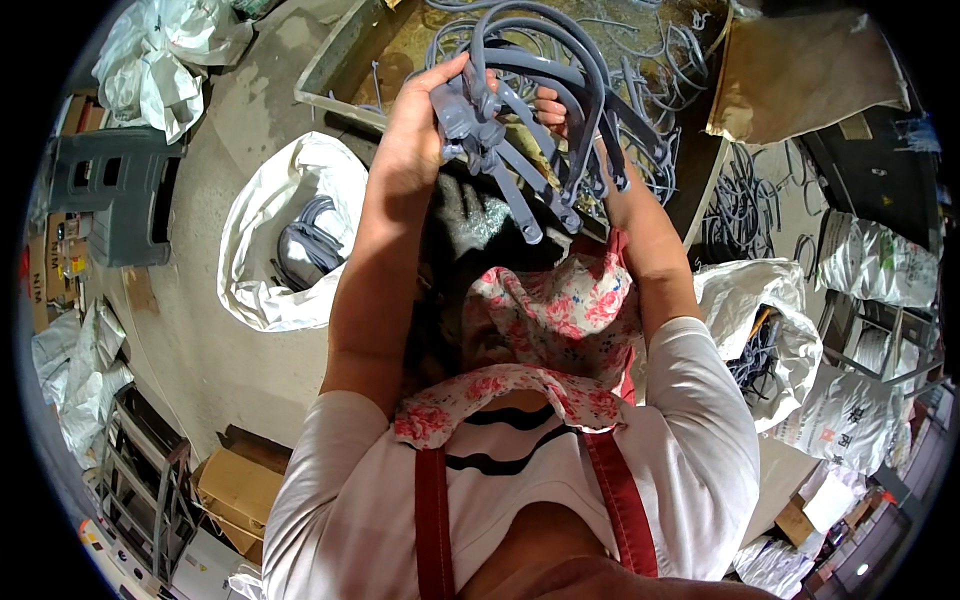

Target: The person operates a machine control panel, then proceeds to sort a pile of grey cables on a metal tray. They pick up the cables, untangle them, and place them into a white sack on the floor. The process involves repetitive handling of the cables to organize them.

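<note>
We hold a bundle of grey plastic handles (530,120) up in front of us with both hands. The handles are thin curved strips, matte blue-grey, each bent into an arch with a small knob and hole at its end. Our left hand (420,125) is clenched around one set of ends, which bunch in a cluster just right of the palm. Our right hand (556,108) grips the bundle from behind; only its fingertips show between the strips, so how firmly it closes we cannot tell exactly. The arches bow up and away from both hands, while the free ends fan down and right, below the grip. Beyond the hands lies a tray (335,60) strewn with more grey handles. Left of and below the left hand stands a white sack (265,235) holding more.
</note>
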